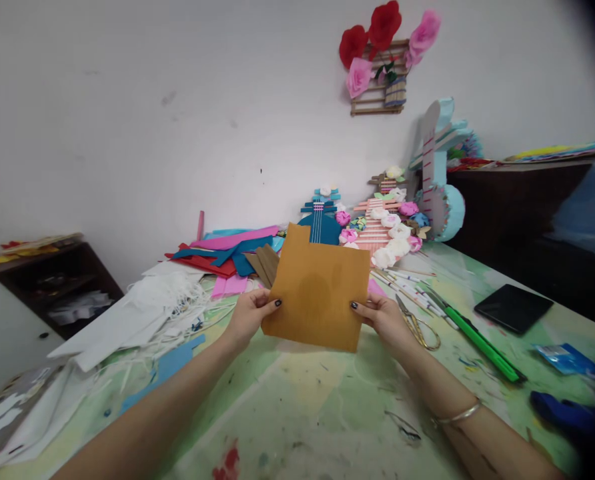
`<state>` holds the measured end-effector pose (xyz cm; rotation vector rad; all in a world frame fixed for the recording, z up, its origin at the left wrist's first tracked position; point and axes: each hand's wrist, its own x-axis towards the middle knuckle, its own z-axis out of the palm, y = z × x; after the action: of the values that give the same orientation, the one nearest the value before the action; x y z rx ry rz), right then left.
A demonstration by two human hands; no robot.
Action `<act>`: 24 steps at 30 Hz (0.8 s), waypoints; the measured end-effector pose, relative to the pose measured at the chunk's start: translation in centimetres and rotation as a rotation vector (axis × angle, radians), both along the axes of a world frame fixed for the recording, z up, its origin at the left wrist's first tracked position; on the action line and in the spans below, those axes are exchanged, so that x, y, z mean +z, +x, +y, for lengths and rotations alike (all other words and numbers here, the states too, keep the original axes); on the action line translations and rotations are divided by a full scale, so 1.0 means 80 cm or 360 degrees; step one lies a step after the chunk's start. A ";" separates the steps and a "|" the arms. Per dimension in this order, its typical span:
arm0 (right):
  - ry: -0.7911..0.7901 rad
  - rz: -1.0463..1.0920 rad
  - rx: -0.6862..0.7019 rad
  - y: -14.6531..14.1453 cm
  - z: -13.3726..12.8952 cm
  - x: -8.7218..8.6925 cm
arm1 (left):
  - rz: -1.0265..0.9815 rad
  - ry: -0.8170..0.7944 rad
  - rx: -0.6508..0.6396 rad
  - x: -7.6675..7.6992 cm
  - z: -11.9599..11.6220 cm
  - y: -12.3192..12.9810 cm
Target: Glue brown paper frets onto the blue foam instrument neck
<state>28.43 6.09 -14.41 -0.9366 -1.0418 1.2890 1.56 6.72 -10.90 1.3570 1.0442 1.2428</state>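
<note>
A mustard-brown sheet [322,293], looking like felt or thick paper, is held up above the table in both hands. One corner is cut away at its top edge, leaving a raised tab on the left. My left hand [250,317] pinches the left edge, thumb in front and fingers behind. On the opposite edge my right hand [385,319] grips in the same way. Gold-handled scissors [420,327] lie on the table just right of my right hand. Behind the sheet, partly covered by it, stands a dark blue paper guitar [322,223].
White sheets and strips [142,300] spread over the left side. Coloured paper [227,250] is heaped at the back. On the right lie a green cutter-like tool [485,340], a black tablet [513,308] and a blue packet [567,359]. Flower-covered crafts [390,230] stand against the wall.
</note>
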 end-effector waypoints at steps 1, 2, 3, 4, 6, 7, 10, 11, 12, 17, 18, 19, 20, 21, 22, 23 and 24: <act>0.0005 0.0004 -0.0009 0.001 0.000 0.000 | 0.0011 0.0010 0.0001 0.002 -0.001 0.000; 0.0012 0.0008 -0.0018 0.001 0.001 0.000 | 0.0020 0.0015 -0.0001 0.003 -0.002 0.001; 0.0022 0.0013 -0.0028 0.002 0.001 0.000 | 0.0028 0.0016 -0.0005 0.004 -0.004 0.002; 0.0033 0.0018 -0.0037 0.002 0.001 0.000 | 0.0035 0.0015 -0.0010 0.004 -0.006 0.003; 0.0052 0.0021 -0.0049 0.003 0.001 -0.001 | 0.0045 0.0013 -0.0019 0.004 -0.009 0.004; 0.0057 0.0020 -0.0051 0.004 0.001 -0.001 | 0.0047 0.0017 -0.0020 0.004 -0.010 0.005; 0.0060 0.0005 -0.0040 0.004 0.002 0.000 | 0.0045 0.0045 0.0001 0.005 -0.009 0.003; 0.0059 -0.0004 -0.0036 0.004 0.002 0.000 | 0.0043 0.0055 0.0012 0.005 -0.008 0.002; 0.0058 -0.0014 -0.0033 0.004 0.002 0.000 | 0.0042 0.0064 0.0021 0.007 -0.006 0.001; 0.0057 -0.0051 -0.0042 0.006 0.004 0.000 | 0.0041 0.0066 0.0013 0.013 -0.002 -0.007; 0.0059 -0.0058 -0.0043 0.006 0.004 -0.001 | 0.0037 0.0055 0.0002 0.014 -0.002 -0.007; 0.0061 -0.0065 -0.0044 0.006 0.004 -0.001 | 0.0030 0.0041 -0.0007 0.013 -0.003 -0.008; 0.0064 -0.0073 -0.0046 0.007 0.004 -0.002 | 0.0021 0.0025 -0.0011 0.013 -0.004 -0.008; 0.0069 -0.0080 -0.0052 0.008 0.005 -0.003 | 0.0011 0.0008 -0.0008 0.012 -0.005 -0.008; 0.0075 -0.0087 -0.0063 0.008 0.006 -0.003 | 0.0001 -0.0009 0.0001 0.010 -0.005 -0.008; 0.0080 -0.0093 -0.0075 0.009 0.006 -0.004 | -0.0006 -0.0025 0.0016 0.009 -0.006 -0.008; 0.0084 -0.0099 -0.0090 0.010 0.007 -0.005 | -0.0010 -0.0042 0.0032 0.008 -0.006 -0.008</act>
<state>29.20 6.67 -14.81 -0.9646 -1.0851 1.1871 0.91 6.26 -10.28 1.3250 1.0687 1.2430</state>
